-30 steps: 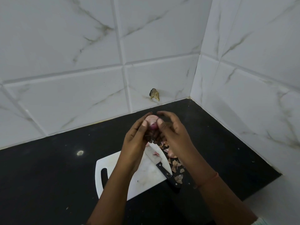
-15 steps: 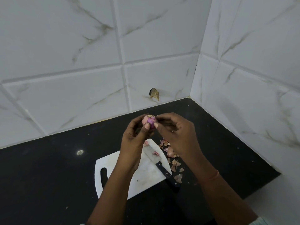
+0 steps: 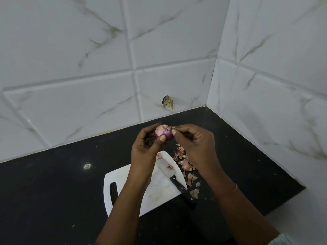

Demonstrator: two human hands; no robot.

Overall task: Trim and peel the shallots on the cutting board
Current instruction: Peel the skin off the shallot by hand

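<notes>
Purple shallot gripped by left hand fingers; right hand fingers pinch its top.

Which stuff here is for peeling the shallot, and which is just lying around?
For the job:
shallot, held by the left hand
right hand, picking at its skin
knife
cutting board
peels

Just lying about:
brown scrap on the wall tile
pale speck on the black counter

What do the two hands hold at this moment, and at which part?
The left hand grips the shallot round its sides, thumb on the front. The right hand pinches at its upper right edge, probably skin.
</notes>
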